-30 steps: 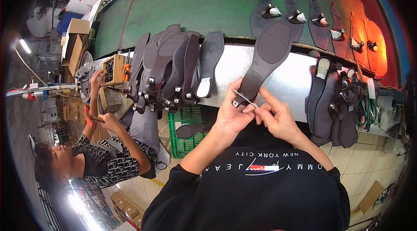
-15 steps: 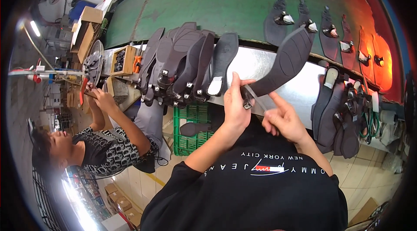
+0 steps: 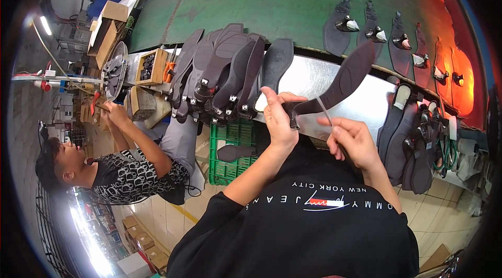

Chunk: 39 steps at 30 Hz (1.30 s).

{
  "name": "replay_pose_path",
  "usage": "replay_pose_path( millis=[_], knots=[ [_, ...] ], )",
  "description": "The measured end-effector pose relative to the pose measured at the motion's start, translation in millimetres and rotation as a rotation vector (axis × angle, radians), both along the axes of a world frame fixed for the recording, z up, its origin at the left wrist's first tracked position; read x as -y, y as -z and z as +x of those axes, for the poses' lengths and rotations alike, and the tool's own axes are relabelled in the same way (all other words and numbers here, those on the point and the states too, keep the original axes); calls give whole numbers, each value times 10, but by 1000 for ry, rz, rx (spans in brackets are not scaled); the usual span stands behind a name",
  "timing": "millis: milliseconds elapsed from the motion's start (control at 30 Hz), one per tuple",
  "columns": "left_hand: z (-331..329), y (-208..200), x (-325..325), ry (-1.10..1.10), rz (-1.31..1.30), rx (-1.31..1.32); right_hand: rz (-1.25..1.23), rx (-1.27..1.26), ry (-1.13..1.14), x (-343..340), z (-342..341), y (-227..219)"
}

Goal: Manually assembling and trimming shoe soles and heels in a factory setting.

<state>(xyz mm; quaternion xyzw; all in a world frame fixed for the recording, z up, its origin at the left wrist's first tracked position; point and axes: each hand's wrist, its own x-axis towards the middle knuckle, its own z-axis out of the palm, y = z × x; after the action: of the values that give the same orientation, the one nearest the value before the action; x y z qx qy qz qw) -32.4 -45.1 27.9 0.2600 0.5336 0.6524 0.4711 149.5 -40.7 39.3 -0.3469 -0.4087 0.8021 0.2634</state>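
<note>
My left hand [image 3: 280,123] is closed around the heel end of a dark shoe sole [image 3: 348,75], which slants up and to the right above the metal bench. Curved lines mark the sole's broad front. My right hand [image 3: 356,143], fingers curled, grips a thin, narrow grey stick [image 3: 324,111]; its upper end reaches the sole's edge near the heel, though blur hides whether they touch. Just left of my left hand, a dark insole [image 3: 278,61] lies by a large pile of heeled soles [image 3: 225,61].
A green conveyor belt [image 3: 251,1] carries a row of sandal soles [image 3: 337,35] toward an orange glow. More soles [image 3: 400,126] hang over the bench's right end. A green crate [image 3: 213,157] stands below. Another person [image 3: 141,173] works at left, near a fan [image 3: 116,71].
The stick in my right hand has swung more upright and shifted slightly right along the sole. My left thumb has lifted away. The other person's hands have moved slightly left.
</note>
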Motion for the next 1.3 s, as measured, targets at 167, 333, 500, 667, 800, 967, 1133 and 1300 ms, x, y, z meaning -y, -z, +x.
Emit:
replay_pose_path(
  millis=[167, 333, 500, 667, 800, 967, 1133, 1300],
  knots=[
    [12, -43, 16, 72, 169, -272, 899, 389, 134, 106, -145, 34],
    [-36, -102, 19, 204, 124, -236, 1087, 389, 185, 135, -198, 58],
    [29, 20, -162, 74, 61, -138, 1134, 303, 103, 82, -164, 78],
    [-56, -87, -280, 27, -186, 370, 1090, 252, 145, 170, -297, 77],
    [-14, -57, -59, -22, -391, 702, 821, 289, 129, 215, -116, -17],
    [-59, 143, 117, 155, -365, 789, 580, 165, 168, 287, 54, 327],
    [-126, 59, 204, 131, -263, 864, 963, 318, -1, 146, -260, 217],
    [27, 235, 218, -115, 38, 519, 1096, 530, 78, -18, -503, 324]
  ],
)
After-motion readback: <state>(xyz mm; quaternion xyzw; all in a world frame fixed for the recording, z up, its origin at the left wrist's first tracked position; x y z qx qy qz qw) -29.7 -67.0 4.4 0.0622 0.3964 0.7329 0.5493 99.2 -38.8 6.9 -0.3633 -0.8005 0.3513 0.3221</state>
